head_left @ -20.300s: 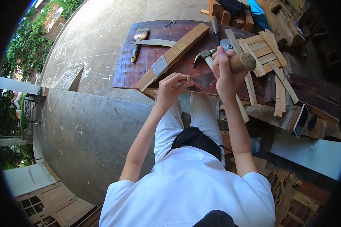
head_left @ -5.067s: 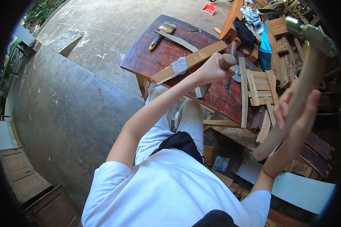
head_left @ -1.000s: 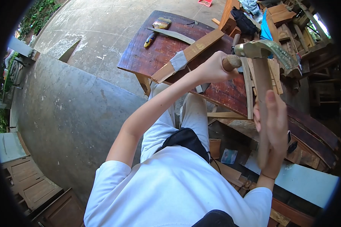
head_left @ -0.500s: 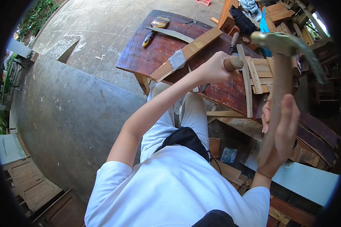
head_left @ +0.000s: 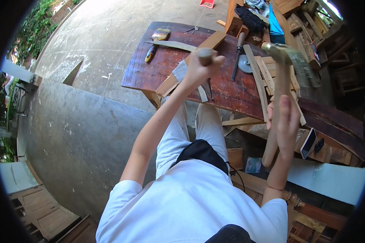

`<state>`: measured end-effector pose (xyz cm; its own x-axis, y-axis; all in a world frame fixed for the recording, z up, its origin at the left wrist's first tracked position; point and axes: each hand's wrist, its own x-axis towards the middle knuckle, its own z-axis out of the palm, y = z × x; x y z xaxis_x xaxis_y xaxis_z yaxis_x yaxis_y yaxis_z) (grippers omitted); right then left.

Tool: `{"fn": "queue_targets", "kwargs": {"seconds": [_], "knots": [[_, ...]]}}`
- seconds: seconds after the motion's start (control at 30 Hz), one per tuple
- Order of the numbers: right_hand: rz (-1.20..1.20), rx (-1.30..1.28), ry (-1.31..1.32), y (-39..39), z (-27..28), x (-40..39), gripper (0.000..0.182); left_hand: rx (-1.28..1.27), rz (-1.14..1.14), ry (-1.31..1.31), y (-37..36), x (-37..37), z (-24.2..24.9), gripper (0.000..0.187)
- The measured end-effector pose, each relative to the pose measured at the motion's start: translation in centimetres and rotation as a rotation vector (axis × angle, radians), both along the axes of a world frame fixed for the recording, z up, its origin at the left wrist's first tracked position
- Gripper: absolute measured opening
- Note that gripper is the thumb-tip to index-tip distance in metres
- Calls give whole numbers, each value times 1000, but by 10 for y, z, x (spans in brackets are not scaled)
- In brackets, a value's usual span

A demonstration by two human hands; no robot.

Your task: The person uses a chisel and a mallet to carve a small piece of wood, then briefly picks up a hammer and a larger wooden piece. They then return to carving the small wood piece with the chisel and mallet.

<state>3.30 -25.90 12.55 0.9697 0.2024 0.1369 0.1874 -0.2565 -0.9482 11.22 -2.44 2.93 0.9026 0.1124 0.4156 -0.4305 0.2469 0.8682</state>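
Note:
My left hand (head_left: 200, 72) is closed around the wooden handle (head_left: 205, 56) of what looks like a chisel, its narrow blade partly showing below the fist. Beneath it, a wooden board (head_left: 213, 41) with a pale patch lies across the dark red table (head_left: 227, 95). Whether the blade touches the board cannot be seen. My right hand (head_left: 286, 121) grips the wooden shaft of a claw hammer (head_left: 282, 77), held upright with its blurred metal head raised above the table's right side.
On the table lie a paintbrush (head_left: 161, 35), a curved wooden strip (head_left: 172, 45), a wooden-handled tool (head_left: 237, 54), a grey disc (head_left: 244, 64) and several slats (head_left: 260, 79). Scrap wood and a black bag (head_left: 250, 18) are piled beyond. A phone (head_left: 308, 143) sits at lower right.
My left hand with the chisel has moved left and up in view. The hammer has shifted left and somewhat lower. The view has turned, bringing the disc and phone into sight.

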Motion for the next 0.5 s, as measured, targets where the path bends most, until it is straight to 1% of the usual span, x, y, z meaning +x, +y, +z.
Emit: {"fn": "queue_targets", "kwargs": {"seconds": [0.07,0.13,0.2,0.23,0.27,0.33,0.37,0.4,0.47,0.5], "knots": [[-58,-23,-21,-7,-26,13,40,-140,-61,79,11,-2,-5,40],[-209,-370,-154,-10,-61,27,40,-169,-95,41,14,-4,-9,42],[-227,-575,-188,-13,-96,39,44,-201,-94,62,16,-6,-12,41],[-214,-621,-148,-14,-114,45,45,-195,-111,73,16,-7,-9,41],[-220,-613,-144,-16,-130,48,45,-186,-116,75,16,-8,-6,41],[-206,-813,-222,-19,-156,57,47,-199,-148,38,19,-9,0,41],[-224,-831,-321,-20,-166,58,45,-189,-163,-32,21,-9,6,39],[-224,-823,-314,-18,-168,60,45,-181,-164,-25,24,-11,16,39],[-192,-917,-486,-17,-175,69,42,-189,-235,-170,26,-18,37,38],[-194,-913,-478,-17,-178,74,42,-67,-165,-227,24,-24,43,32]]}}
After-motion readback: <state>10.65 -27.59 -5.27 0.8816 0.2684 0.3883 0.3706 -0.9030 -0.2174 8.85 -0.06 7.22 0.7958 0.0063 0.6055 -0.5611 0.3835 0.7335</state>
